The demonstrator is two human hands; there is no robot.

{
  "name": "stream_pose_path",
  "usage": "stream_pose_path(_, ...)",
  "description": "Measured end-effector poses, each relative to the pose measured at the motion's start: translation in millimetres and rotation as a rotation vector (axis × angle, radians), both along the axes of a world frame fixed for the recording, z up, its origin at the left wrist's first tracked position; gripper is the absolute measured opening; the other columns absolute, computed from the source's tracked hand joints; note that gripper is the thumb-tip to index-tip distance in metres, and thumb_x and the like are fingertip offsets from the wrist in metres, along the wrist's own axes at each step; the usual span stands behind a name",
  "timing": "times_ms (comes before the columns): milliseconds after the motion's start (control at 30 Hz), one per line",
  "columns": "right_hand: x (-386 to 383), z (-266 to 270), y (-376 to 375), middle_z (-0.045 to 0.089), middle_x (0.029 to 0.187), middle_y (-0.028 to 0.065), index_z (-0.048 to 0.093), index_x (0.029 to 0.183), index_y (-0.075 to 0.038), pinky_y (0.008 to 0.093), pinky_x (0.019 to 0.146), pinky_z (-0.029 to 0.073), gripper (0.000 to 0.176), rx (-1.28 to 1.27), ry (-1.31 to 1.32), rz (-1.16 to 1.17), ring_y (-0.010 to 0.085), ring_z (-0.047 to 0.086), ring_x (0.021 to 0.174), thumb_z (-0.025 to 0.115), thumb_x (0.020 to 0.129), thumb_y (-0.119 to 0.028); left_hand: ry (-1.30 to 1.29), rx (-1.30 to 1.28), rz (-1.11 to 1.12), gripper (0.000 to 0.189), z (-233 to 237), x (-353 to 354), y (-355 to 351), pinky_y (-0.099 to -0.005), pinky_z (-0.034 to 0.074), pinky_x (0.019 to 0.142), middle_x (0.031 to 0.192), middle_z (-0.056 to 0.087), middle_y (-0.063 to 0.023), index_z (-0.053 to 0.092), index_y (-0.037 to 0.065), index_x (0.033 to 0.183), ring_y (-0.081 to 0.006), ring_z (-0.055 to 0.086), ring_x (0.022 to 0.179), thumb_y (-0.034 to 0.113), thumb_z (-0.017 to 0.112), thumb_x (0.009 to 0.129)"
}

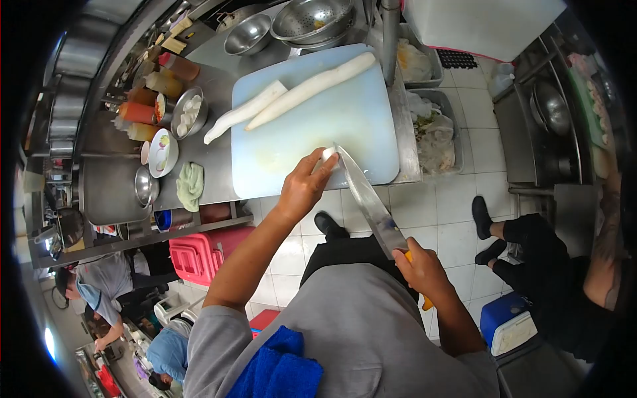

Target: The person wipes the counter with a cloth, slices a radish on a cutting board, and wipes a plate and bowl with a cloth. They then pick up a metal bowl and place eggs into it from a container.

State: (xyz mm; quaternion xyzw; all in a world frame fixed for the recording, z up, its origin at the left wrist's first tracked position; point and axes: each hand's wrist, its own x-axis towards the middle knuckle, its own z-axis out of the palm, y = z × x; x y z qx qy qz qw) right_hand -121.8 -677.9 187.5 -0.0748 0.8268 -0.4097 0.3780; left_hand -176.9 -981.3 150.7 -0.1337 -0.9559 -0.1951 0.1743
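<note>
My right hand (426,268) is wrapped round the yellow handle of a large kitchen knife (369,201). Its blade runs up and left, with the tip beside my left fingertips over the cutting board's near part. Between the thumb and fingers of my left hand (306,182) is a short white piece of root vegetable (330,154), partly covered by the fingers. The pale blue cutting board (358,126) lies on the steel counter. Across its far half rest two long peeled white roots, a longer one (312,91) and a shorter one (247,111) with a cut end.
Left of the board stand a steel bowl of white pieces (199,99), a white bowl (162,152), sauce bottles (137,112) and a green cloth (190,186). Steel bowls and a colander (312,23) sit behind. Bins (458,136) stand right; other people work on both sides.
</note>
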Motion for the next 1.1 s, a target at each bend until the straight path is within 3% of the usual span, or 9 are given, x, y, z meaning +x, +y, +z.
stream_pose_path(33,1.0,-3.5,0.9,0.069,0.089,0.0206,0.051,0.097,0.002,0.0491,0.074,0.051,0.031,-0.001,-0.001,0.002,0.0429,0.064,0.084,0.056,0.092,-0.028,0.0,0.009,-0.004,0.045,-0.1,0.0,0.6,-0.0381,0.058,0.075,0.115,0.061,-0.0201,0.064,0.013,0.12,-0.0329,0.064,0.097,0.002,0.07,0.077)
stream_pose_path(100,3.1,-10.1,1.6,0.067,0.075,0.0154,0.045,0.088,0.002,0.0353,0.045,0.048,0.031,-0.058,0.104,-0.012,0.0233,0.058,0.043,0.057,0.093,-0.027,-0.007,-0.003,-0.012,0.046,-1.5,0.3,-0.6,-0.0382,0.058,0.075,0.115,0.061,-0.0202,0.064,0.014,0.121,-0.0333,0.064,0.097,0.001,0.069,0.076)
stream_pose_path(333,2.6,-11.6,2.8,0.068,0.077,0.0155,0.044,0.087,0.002,0.0334,0.043,0.046,0.03,-0.104,0.086,-0.025,0.0204,0.057,0.041,0.058,0.093,-0.024,-0.033,-0.029,-0.015,0.05,0.1,0.4,-1.2,-0.0384,0.058,0.075,0.118,0.06,-0.021,0.063,0.014,0.122,-0.0336,0.064,0.098,-0.002,0.068,0.075)
stream_pose_path(533,-2.9,-16.4,0.4,0.063,0.065,0.0122,0.044,0.085,0.003,0.0325,0.041,0.044,0.031,-0.096,0.092,0.0,0.0191,0.056,0.041,0.058,0.093,-0.024,-0.022,-0.017,-0.032,0.051,-3.8,-0.3,-3.5,-0.0381,0.058,0.075,0.118,0.06,-0.0205,0.063,0.014,0.123,-0.0334,0.064,0.098,-0.002,0.068,0.075)
stream_pose_path(600,-8.2,-8.3,-4.0,0.067,0.088,0.0242,0.05,0.094,0.005,0.0469,0.069,0.051,0.036,-0.041,-0.061,-0.01,0.0446,0.064,0.077,0.057,0.092,-0.031,-0.02,-0.018,-0.034,0.05,-4.7,-0.7,-3.9,-0.0379,0.058,0.076,0.118,0.06,-0.0207,0.063,0.014,0.123,-0.0335,0.064,0.098,-0.002,0.067,0.075)
stream_pose_path(633,-10.3,-7.2,-5.8,0.067,0.088,0.0242,0.05,0.094,0.005,0.0469,0.069,0.051,0.036,-0.041,-0.061,-0.01,0.0446,0.064,0.077,0.057,0.092,-0.031,-0.019,-0.019,-0.036,0.05,-5.0,-0.7,-4.0,-0.0376,0.058,0.076,0.118,0.06,-0.0209,0.063,0.014,0.122,-0.0335,0.064,0.098,-0.002,0.067,0.075)
stream_pose_path(800,-19.4,-5.6,-13.4,0.063,0.068,0.0147,0.052,0.108,0.007,0.0342,0.053,0.05,0.044,-0.056,-0.208,-0.014,0.0222,0.061,0.048,0.054,0.094,-0.034,-0.016,-0.005,-0.035,0.047,-4.3,-1.3,-3.6,-0.0377,0.057,0.077,0.117,0.06,-0.0223,0.065,0.012,0.12,-0.0337,0.064,0.097,-0.002,0.067,0.075)
stream_pose_path(1000,-15.0,-24.8,-12.6,0.058,0.06,0.0088,0.039,0.133,0.015,0.0309,0.048,0.047,0.064,-0.106,-0.238,-0.013,0.0164,0.057,0.044,0.054,0.095,-0.035,-0.013,0.019,-0.022,0.043,-4.3,-1.0,-2.2,-0.0376,0.057,0.078,0.116,0.061,-0.0235,0.067,0.01,0.117,-0.0342,0.065,0.097,-0.001,0.068,0.076)
stream_pose_path(1100,-15.3,-27.8,-15.4,0.057,0.059,0.0078,0.044,0.128,0.011,0.0305,0.046,0.046,0.057,-0.113,-0.276,-0.034,0.0157,0.056,0.043,0.054,0.095,-0.035,-0.004,0.047,-0.03,0.042,-6.0,-1.8,-3.0,-0.0377,0.057,0.078,0.116,0.061,-0.0233,0.067,0.011,0.116,-0.0343,0.065,0.096,-0.001,0.069,0.076)
